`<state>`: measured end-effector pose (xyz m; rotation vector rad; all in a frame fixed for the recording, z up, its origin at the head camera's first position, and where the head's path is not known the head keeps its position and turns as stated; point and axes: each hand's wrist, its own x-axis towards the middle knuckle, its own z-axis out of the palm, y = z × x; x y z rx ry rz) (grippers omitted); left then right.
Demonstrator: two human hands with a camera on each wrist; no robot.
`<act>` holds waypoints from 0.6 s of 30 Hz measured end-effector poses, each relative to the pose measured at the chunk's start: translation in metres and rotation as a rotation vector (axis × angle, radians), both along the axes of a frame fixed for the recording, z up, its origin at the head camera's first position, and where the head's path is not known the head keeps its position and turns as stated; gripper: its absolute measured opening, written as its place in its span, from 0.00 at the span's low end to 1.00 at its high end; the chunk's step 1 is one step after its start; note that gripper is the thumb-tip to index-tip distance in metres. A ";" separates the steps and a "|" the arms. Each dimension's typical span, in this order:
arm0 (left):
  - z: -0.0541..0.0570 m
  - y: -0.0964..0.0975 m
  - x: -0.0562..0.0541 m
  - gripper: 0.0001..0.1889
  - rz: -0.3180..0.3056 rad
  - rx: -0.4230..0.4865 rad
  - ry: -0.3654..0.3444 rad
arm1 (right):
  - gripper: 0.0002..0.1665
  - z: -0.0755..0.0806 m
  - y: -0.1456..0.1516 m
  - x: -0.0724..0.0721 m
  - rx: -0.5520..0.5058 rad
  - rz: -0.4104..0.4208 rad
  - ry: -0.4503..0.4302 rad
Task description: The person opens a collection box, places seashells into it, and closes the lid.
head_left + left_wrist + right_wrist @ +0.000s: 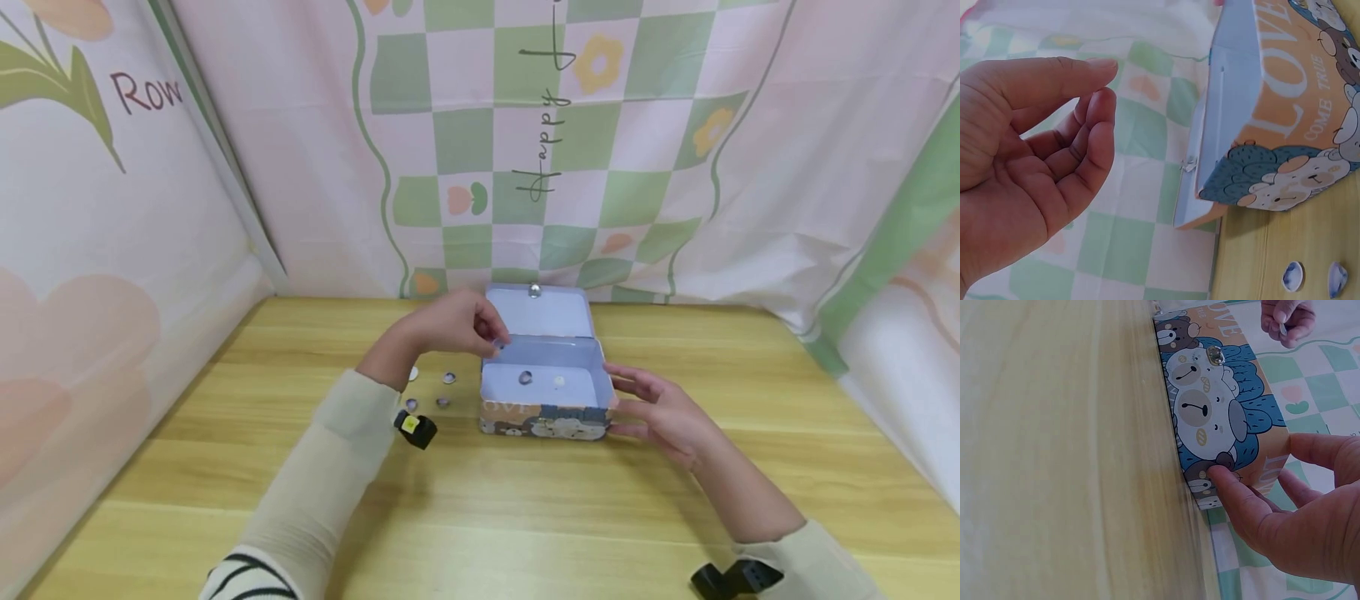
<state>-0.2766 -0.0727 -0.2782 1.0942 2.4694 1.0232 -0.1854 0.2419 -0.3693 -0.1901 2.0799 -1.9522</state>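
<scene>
An open rectangular tin box (543, 422) with printed bears stands on the table, its hinged lid (540, 310) tipped back. Over the box's left rim, my left hand (457, 323) pinches a small shell-like piece (500, 345) between thumb and fingertips; the left wrist view hides that piece. Inside the tin lie a purplish piece (526, 377) and a whitish one (559, 382). At the right end, my right hand (663, 415) holds the box by its corner. Its thumb (1235, 490) touches the bear-printed front, and the other fingers lie against the end wall.
Several small blue-and-white pieces (449, 377) lie on the wooden table (525, 517) left of the box, near my left wrist. Behind the table hangs a green-checked cloth (517, 125), and another printed cloth (97, 275) covers the left side.
</scene>
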 end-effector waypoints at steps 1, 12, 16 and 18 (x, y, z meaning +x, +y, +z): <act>0.000 0.003 -0.001 0.07 -0.005 -0.010 0.011 | 0.41 0.000 0.000 0.000 -0.001 -0.001 -0.001; 0.007 0.030 -0.011 0.06 -0.016 -0.099 0.024 | 0.42 0.001 0.000 -0.001 -0.002 0.007 -0.010; 0.007 0.038 -0.017 0.07 -0.012 -0.119 -0.006 | 0.41 0.001 0.001 0.000 -0.004 0.009 -0.010; 0.007 0.041 -0.019 0.07 -0.008 -0.124 -0.030 | 0.42 0.001 0.001 0.000 -0.007 0.009 -0.009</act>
